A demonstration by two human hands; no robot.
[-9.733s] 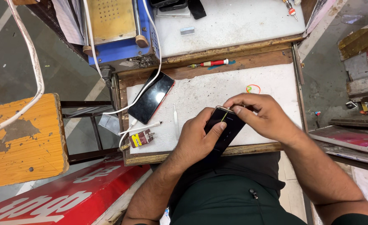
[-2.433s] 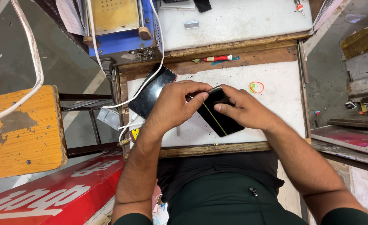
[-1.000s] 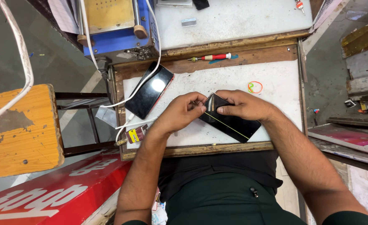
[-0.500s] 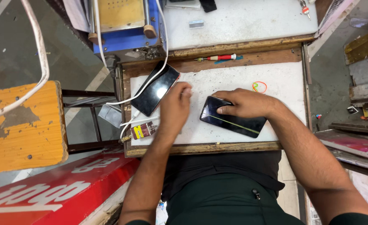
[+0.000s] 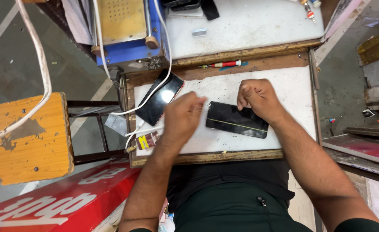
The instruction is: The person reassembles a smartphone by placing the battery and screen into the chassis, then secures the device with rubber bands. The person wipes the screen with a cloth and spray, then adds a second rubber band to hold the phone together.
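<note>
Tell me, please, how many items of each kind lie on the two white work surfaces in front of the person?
Dark phones: 2, one under the right hand, one by the left hand.
Red-handled screwdrivers: 2, and.
Small grey metal block: 1.
Total: 5.
</note>
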